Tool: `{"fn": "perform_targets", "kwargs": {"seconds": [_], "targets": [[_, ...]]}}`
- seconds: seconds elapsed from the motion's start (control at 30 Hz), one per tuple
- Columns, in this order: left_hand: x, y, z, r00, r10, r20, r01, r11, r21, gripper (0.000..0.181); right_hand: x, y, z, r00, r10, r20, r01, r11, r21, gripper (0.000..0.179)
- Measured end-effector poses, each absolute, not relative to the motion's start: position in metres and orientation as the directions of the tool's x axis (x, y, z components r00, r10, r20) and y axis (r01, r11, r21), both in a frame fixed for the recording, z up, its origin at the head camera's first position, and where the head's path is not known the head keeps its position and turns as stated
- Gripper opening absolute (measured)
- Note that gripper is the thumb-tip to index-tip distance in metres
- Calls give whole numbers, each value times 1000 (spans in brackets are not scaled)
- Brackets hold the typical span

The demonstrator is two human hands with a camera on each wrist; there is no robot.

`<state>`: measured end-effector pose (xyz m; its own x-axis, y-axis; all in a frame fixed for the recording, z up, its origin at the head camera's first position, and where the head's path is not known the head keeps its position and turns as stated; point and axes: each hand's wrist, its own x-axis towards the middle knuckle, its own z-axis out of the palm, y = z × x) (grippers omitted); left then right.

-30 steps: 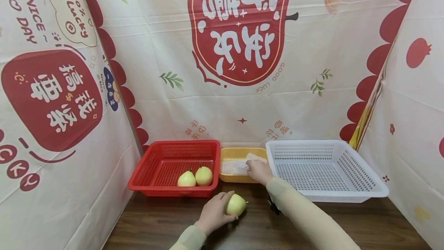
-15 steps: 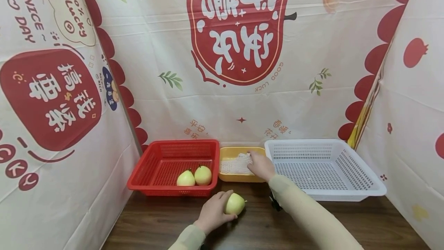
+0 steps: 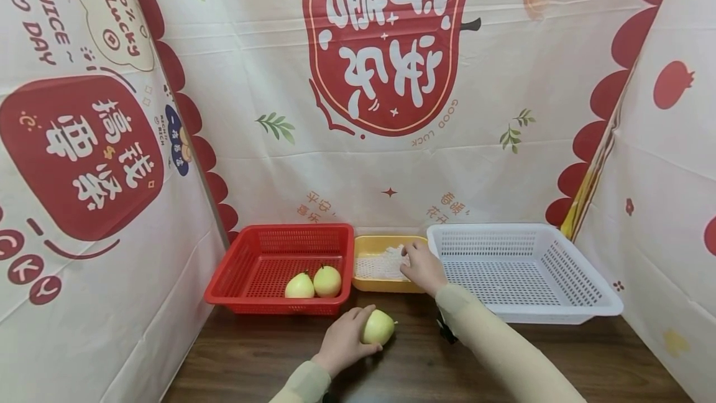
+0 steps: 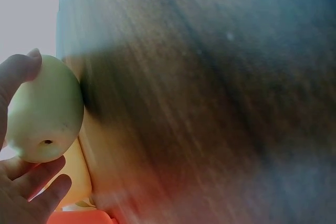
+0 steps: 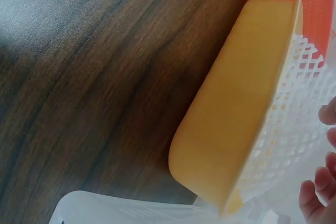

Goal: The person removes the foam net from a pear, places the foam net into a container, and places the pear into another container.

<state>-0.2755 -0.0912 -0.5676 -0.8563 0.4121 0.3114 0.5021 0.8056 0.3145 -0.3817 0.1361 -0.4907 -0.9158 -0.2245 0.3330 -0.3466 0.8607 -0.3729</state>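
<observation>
On the wooden table (image 3: 425, 359), my left hand (image 3: 348, 334) holds a pale green pear (image 3: 378, 327), its stem pointing right. In the left wrist view, the thumb lies on one side of the pear (image 4: 47, 114) and fingers on the other. My right hand (image 3: 423, 267) is over the right end of a small yellow tray (image 3: 386, 287), fingers bent loosely at the white foam fruit nets (image 3: 380, 266) inside. In the right wrist view, separated fingertips (image 5: 310, 199) show beside the netting (image 5: 283, 119), with none of it visible between them.
A red basket (image 3: 279, 308) with two pears (image 3: 327, 282) stands left of the tray. To the right is a white basket (image 3: 559, 313), showing its bare perforated floor. Printed cloth (image 3: 347, 173) walls off the back and both sides.
My right hand held up a piece of netting earlier; the netting now lies lower in the tray, and the fingers have loosened. The left hand and its pear stay in place.
</observation>
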Motion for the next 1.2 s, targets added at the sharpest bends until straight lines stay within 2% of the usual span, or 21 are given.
{"fn": "perform_targets", "kwargs": {"seconds": [0.33,0.53,0.7,1.2], "targets": [[-276,-93,-568,-865,401,301,489,807,332,78,-386,130,-497,-943,-235,235,-320,830,-457,54],[-275,-93,-568,-870,393,297,481,809,339,77,-383,120,-501,-961,-264,86,-275,866,-417,71],[-274,-93,-568,-866,396,304,487,807,334,77,-380,115,-506,-958,-286,22,-274,891,-361,84],[-276,-93,-570,-870,394,296,481,811,334,78,-386,111,-521,-952,-273,-142,-217,923,-318,86]]}}
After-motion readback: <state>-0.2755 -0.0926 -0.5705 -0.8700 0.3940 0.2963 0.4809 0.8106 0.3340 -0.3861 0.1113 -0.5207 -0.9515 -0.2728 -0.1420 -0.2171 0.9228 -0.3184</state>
